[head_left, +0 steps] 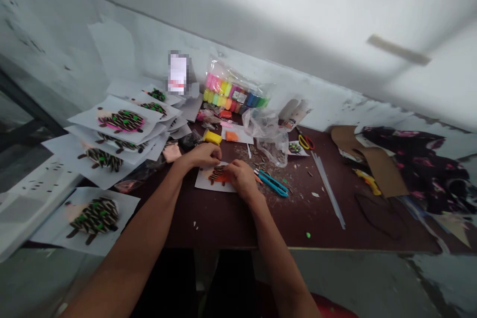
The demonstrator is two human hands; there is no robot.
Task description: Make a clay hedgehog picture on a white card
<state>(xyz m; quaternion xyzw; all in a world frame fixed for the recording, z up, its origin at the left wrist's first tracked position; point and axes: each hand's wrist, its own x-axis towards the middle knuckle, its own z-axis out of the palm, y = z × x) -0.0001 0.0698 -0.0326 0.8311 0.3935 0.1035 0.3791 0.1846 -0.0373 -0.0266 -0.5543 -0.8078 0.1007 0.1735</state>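
Note:
A small white card (203, 184) lies on the dark table, bearing an orange clay hedgehog shape (222, 178) partly covered with dark sticks. My left hand (206, 155) is at the card's upper edge, its fingers bent together; what they hold, if anything, is too small to tell. On the card's right side rests my right hand (240, 176), fingers closed over the orange shape, their tips partly hidden. Just right of it are turquoise-handled pliers (274, 183). Above the hands sit a yellow clay block (212, 137) and an orange clay block (231, 136).
Finished hedgehog cards (121, 121) are stacked at left. At the back lie a bag of coloured clay (234, 92) and a crumpled plastic bag (274, 144). Scissors (306, 141), clear glue sticks (328, 189) and a yellow glue gun (368, 181) are to the right.

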